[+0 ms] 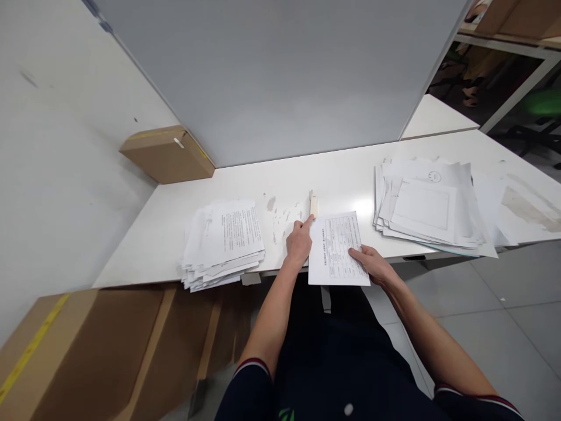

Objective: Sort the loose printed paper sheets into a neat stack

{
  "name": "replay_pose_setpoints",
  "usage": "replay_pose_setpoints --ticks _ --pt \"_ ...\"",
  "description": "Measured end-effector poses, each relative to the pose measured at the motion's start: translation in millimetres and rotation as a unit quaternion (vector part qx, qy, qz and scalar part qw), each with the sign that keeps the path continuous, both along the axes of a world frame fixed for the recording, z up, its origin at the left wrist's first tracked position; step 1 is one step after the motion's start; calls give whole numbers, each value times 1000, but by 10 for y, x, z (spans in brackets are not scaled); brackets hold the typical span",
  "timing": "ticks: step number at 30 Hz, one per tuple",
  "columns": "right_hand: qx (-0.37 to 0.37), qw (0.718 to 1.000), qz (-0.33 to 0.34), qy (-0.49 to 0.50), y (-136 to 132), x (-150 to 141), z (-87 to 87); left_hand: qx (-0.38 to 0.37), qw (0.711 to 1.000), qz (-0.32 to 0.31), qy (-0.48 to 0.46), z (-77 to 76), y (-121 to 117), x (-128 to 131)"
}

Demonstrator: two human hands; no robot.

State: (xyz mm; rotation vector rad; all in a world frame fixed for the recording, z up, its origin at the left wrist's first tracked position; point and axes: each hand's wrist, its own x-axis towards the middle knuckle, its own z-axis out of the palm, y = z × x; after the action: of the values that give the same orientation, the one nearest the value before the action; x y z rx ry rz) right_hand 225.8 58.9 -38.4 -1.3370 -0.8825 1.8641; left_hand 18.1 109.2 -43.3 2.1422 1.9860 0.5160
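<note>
Printed sheets of paper (339, 245) with a table form lie partly over the table's front edge. My right hand (372, 263) grips them at the right edge, thumb on top and the other fingers out of sight underneath. A small cream-coloured block, likely a stapler (314, 206), rests on the table just beyond the top left corner of the sheets. My left hand (300, 241) is beside their left edge, its index finger stretched out to the near end of the block, the other fingers curled. Whether the fingertip presses it is too small to tell.
On the left lies an uneven stack of printed papers (228, 240), and on the right a wider loose pile (425, 204). A grey panel (284, 76) rises behind the white table (245, 182). Cardboard boxes stand at the back left (169, 155) and below left (87, 351).
</note>
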Motion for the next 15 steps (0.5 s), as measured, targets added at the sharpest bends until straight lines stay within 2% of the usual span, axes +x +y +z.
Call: replay_pose_setpoints --ticks 4,9,12,15 --pt "3 1000 -8 -10 -30 7 27 15 1000 0 12 -22 -10 1" --pt "15 997 -44 -55 -136 258 229 39 999 11 7 -12 -20 9" --pt "35 983 -140 -111 -125 561 390 42 999 21 16 -3 -22 23" --pt "65 944 -259 -193 -5 914 527 33 999 26 34 -5 -18 35"
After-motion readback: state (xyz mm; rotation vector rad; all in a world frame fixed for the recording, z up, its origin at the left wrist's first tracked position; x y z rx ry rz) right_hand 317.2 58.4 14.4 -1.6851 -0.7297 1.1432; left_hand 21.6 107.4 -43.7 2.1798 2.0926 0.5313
